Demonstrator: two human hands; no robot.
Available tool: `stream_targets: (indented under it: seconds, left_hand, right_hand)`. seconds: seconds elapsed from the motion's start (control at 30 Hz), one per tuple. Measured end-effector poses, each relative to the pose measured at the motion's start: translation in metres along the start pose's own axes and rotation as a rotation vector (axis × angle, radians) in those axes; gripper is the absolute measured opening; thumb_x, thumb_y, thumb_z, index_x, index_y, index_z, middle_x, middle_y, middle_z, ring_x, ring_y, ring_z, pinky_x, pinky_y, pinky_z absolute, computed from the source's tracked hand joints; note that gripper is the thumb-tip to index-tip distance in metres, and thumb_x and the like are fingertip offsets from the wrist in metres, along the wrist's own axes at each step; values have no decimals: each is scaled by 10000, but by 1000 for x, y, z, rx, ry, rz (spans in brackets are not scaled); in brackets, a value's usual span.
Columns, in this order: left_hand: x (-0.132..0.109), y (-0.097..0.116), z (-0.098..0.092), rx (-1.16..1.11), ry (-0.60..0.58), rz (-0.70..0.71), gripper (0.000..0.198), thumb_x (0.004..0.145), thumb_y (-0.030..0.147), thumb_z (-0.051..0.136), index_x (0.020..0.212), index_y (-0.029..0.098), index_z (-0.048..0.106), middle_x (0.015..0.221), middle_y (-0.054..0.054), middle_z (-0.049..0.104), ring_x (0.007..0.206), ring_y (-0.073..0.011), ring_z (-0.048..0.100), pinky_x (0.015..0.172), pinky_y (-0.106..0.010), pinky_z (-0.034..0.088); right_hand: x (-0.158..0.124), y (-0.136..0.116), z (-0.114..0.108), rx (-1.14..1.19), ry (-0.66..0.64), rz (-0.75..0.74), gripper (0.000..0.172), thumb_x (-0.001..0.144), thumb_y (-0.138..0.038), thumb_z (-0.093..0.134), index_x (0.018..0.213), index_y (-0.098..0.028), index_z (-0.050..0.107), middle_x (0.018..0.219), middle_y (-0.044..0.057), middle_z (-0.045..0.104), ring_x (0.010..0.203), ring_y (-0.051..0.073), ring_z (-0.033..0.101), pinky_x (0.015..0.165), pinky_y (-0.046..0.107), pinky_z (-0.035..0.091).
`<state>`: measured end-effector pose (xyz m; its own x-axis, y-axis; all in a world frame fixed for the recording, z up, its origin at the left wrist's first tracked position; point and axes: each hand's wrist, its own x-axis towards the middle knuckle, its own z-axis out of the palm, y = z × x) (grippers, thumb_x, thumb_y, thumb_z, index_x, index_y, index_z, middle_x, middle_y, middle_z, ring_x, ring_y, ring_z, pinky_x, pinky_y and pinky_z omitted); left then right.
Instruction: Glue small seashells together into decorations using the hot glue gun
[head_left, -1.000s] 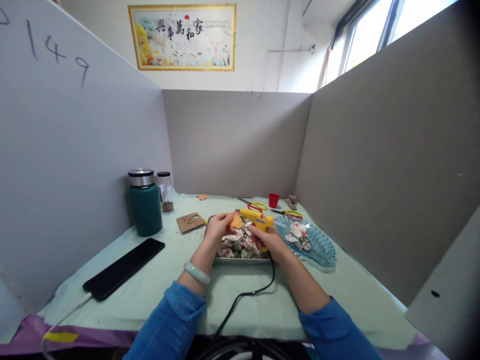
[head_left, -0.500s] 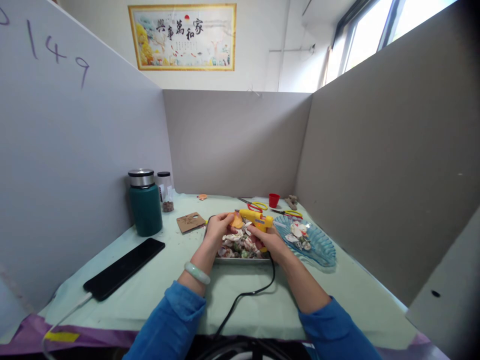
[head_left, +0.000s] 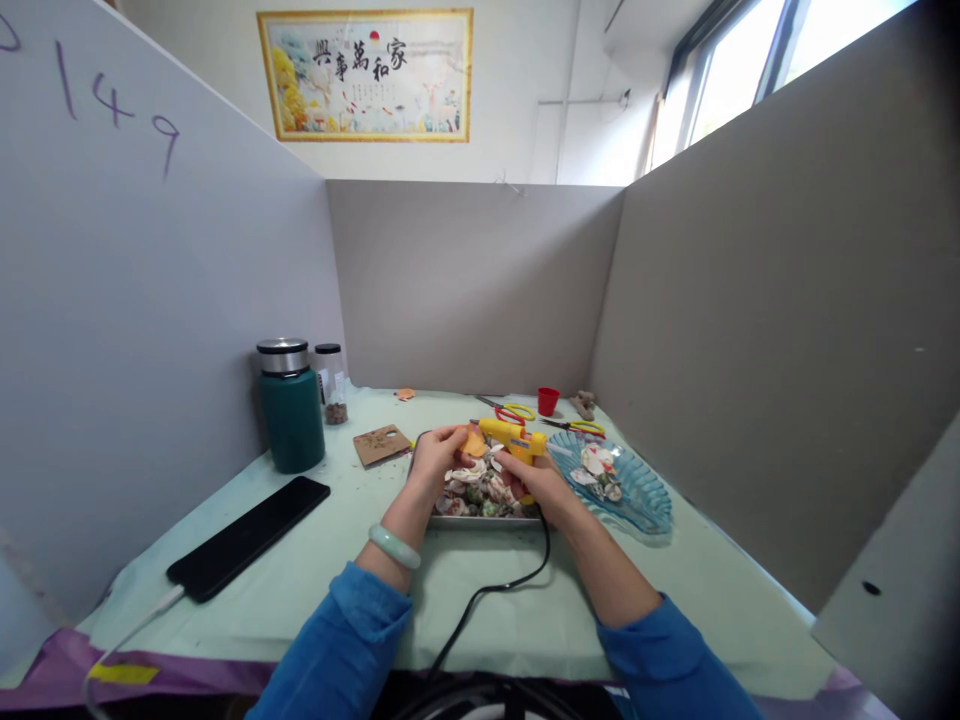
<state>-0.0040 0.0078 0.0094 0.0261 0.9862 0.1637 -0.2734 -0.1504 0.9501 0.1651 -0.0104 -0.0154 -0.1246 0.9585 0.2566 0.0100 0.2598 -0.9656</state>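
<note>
Over a shallow tray (head_left: 484,523) heaped with pale and greenish shell-like pieces (head_left: 480,490), my two hands are close together. Pinched in the fingers of my left hand (head_left: 437,462) is a flat orange piece (head_left: 474,441), whose exact kind is unclear. My right hand (head_left: 538,482) is wrapped round the handle of a yellow glue gun (head_left: 517,438). The nozzle points left, just above the orange piece; whether it touches I cannot tell. A black cord (head_left: 495,588) runs from the gun's handle toward the table's front edge.
A blue ribbed glass dish (head_left: 649,497) with shell-like pieces lies on the right. Behind are scissors (head_left: 517,411), more scissors (head_left: 581,428) and a red cup (head_left: 548,402). Leftward are brown cardboard (head_left: 381,446), a phone (head_left: 251,535), a green flask (head_left: 292,420) and a jar (head_left: 332,385).
</note>
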Motion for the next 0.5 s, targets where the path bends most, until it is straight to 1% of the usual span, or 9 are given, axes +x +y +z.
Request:
stream_targets:
  seconds: [0.1, 0.2, 0.27, 0.4, 0.5]
  left_hand:
    - [0, -1, 0, 6, 6, 6, 304, 699, 291, 699, 897, 62, 684, 671, -43, 658, 418, -76, 521, 484, -230, 488]
    - [0, -2, -1, 21, -8, 26, 293, 705, 297, 690, 883, 65, 685, 664, -40, 653, 420, -77, 520, 467, -221, 478]
    - [1, -3, -1, 27, -5, 27, 279, 707, 292, 684, 872, 67, 686, 676, -42, 658, 421, -75, 519, 469, -221, 481]
    - [3, -4, -1, 33, 18, 15, 289, 709, 276, 676, 902, 62, 685, 683, -44, 663, 417, -76, 521, 476, -226, 484]
    - [3, -4, -2, 24, 17, 16, 305, 699, 294, 693, 900, 65, 685, 662, -42, 657, 418, -83, 528, 464, -222, 470]
  right_hand:
    - [-2, -3, 1, 5, -14, 4, 368, 723, -510, 673, 649, -165, 569, 487, -29, 522, 366, 65, 383, 372, 208, 269]
    - [-3, -6, 3, 10, -50, 20, 342, 708, -490, 691, 722, -165, 585, 495, -37, 529, 367, 68, 394, 369, 205, 272]
    - [-4, -6, 3, 7, -40, 30, 343, 703, -487, 696, 739, -163, 588, 497, -38, 530, 367, 67, 395, 368, 202, 272]
    - [-2, -4, 3, 8, 12, 19, 365, 715, -506, 678, 678, -157, 576, 482, -33, 518, 364, 60, 381, 371, 201, 269]
    - [-2, -5, 3, 24, -6, 27, 362, 695, -502, 698, 722, -158, 589, 487, -37, 525, 364, 61, 380, 369, 201, 269]
